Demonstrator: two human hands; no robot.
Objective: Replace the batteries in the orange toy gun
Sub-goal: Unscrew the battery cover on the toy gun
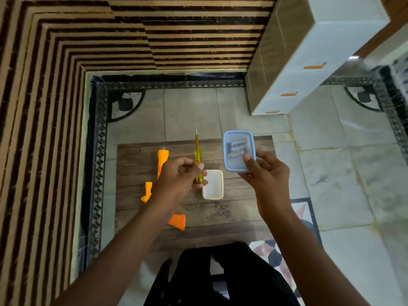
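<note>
Hands: left hand [176,176] pinches translucent yellow screwdriver [197,151]; right hand [269,176] grips clear, blue-rimmed rectangular lid [236,138].

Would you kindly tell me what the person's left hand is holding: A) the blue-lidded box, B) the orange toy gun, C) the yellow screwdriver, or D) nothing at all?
C: the left hand grips the yellow screwdriver, while the right hand holds the blue-lidded box and the orange toy gun lies on the board.
</note>
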